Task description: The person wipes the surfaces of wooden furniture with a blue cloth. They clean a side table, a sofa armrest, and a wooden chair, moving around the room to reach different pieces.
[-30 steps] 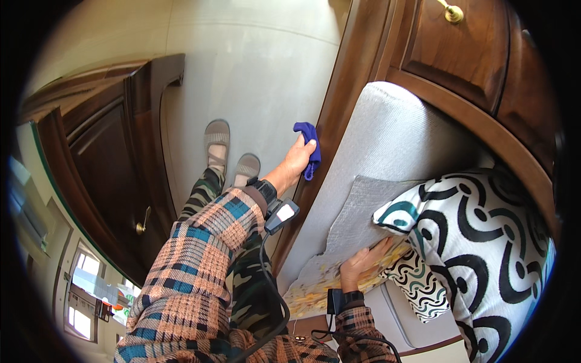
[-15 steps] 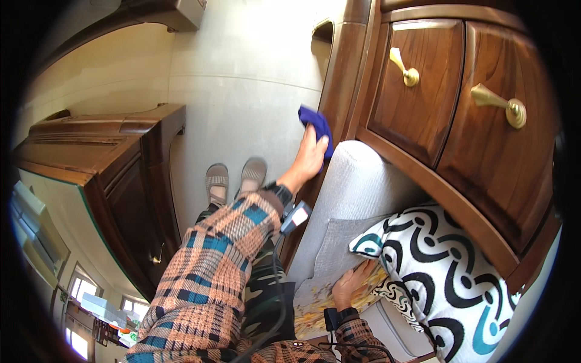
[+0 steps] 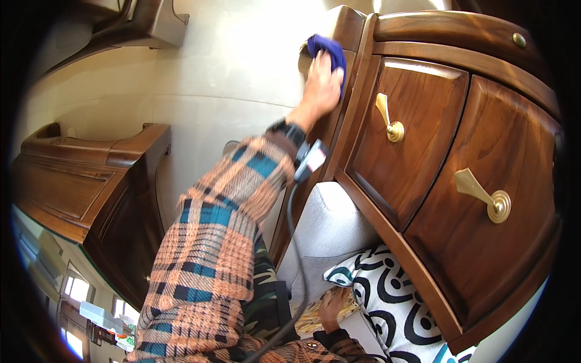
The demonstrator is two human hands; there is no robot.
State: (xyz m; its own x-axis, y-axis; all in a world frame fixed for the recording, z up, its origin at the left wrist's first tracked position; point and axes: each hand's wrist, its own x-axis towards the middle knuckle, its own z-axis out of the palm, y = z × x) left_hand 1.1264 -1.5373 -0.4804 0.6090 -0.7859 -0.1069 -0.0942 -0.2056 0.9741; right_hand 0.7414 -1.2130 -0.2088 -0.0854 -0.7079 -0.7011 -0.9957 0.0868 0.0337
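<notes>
My left hand [image 3: 322, 91] is closed on a purple-blue cloth [image 3: 330, 49] and presses it against the far end of the dark wooden frame [image 3: 349, 27]. That arm stretches forward in a plaid sleeve, with a black band at the wrist. Low in the view, my right hand [image 3: 330, 310] rests with fingers out beside a black-and-white patterned cushion [image 3: 387, 302]. Under it lies a yellow patterned seat cover [image 3: 307, 320]. A light grey upholstered cushion [image 3: 333, 227] stands between the two hands, against the wood.
At right, the wooden unit has two panelled fronts [image 3: 417, 133] with brass handles [image 3: 497, 206]. A dark wooden table [image 3: 66, 181] with a glass top stands at left. Another wooden piece [image 3: 163, 24] is at the top left. A cable [image 3: 293, 242] hangs from the device near my left wrist.
My left hand has moved forward along the wooden frame with the cloth. The view has shifted forward, so the grey cushion and patterned cushion sit lower. My right hand stays by the cushion.
</notes>
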